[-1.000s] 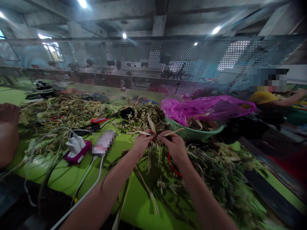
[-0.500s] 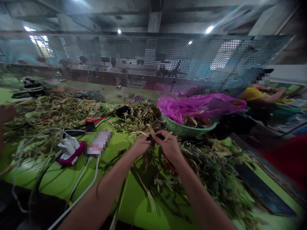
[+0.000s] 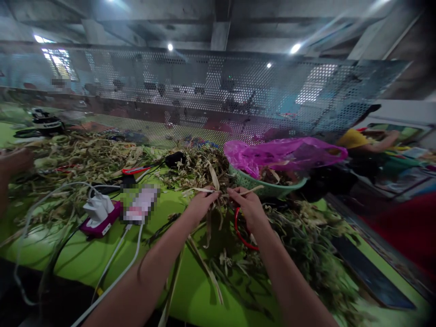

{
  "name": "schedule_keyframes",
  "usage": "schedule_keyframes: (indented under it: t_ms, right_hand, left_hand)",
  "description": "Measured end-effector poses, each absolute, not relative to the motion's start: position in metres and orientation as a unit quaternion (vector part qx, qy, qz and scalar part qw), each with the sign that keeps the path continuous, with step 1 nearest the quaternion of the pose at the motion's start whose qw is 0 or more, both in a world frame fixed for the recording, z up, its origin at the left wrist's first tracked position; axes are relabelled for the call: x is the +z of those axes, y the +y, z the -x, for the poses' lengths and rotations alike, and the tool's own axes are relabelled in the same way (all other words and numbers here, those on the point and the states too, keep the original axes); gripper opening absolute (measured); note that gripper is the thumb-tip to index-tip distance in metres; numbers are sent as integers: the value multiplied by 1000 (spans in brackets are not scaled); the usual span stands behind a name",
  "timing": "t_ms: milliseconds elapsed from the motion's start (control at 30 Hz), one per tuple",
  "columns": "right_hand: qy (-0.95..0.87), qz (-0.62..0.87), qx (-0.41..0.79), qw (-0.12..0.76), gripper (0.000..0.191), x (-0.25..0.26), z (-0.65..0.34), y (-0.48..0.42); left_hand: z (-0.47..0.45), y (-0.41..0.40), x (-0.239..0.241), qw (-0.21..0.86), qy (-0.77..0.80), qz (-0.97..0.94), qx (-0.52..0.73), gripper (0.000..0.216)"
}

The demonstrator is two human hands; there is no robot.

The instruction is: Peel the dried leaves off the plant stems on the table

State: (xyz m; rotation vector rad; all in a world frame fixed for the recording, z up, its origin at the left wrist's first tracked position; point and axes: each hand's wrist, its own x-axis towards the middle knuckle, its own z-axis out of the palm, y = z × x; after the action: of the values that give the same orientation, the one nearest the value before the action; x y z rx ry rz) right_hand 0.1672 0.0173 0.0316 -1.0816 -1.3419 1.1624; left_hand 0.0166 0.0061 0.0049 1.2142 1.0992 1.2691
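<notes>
My left hand (image 3: pixel 203 203) is closed in a pinch on pale, dried plant strips (image 3: pixel 214 175), one of which stands up above the fingers while others hang below. Slightly to the right, my right hand (image 3: pixel 245 204) pinches a thin pale strip (image 3: pixel 255 189) that sticks out past its fingers. A length of strip runs between the two hands, above the table. Below the right wrist lie red-handled scissors or a red loop (image 3: pixel 239 231); I cannot tell which. More loose strips (image 3: pixel 207 268) lie on the green table (image 3: pixel 190 295) between my forearms.
A green basket (image 3: pixel 254 182) under a purple plastic bag (image 3: pixel 289 152) stands behind my right hand. Dried stalks (image 3: pixel 306 245) lie right, more left. A purple power strip (image 3: pixel 102 225), a phone (image 3: pixel 141 204) and cables are on the left. Another person's hand (image 3: pixel 15 161) shows far left.
My hands have moved apart, the right one going right with its strip, which now stretches out straighter. The other person's hand at far left has come further into view.
</notes>
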Motion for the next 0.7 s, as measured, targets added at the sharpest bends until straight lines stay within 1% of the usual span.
schedule_keyframes:
  t_ms: [100, 233, 367, 533, 700]
  right_hand:
    - [-593, 435, 466, 491, 30, 31, -166, 16]
    - [-595, 419, 464, 505, 26, 31, -166, 15]
    - [-578, 407, 487, 513, 27, 28, -167, 17]
    - [-554, 423, 523, 491, 33, 22, -163, 18]
    - [-528, 406, 555, 499, 31, 20, -158, 14]
  left_hand:
    - [-16, 6, 4, 508, 454, -497, 538, 27]
    - [-15, 2, 8, 500, 447, -516, 532, 24]
    - [-16, -1, 14, 540, 423, -502, 527, 24]
    - [-19, 0, 13, 569, 385, -453, 569, 26]
    - [-23, -2, 12, 597, 383, -384, 591, 27]
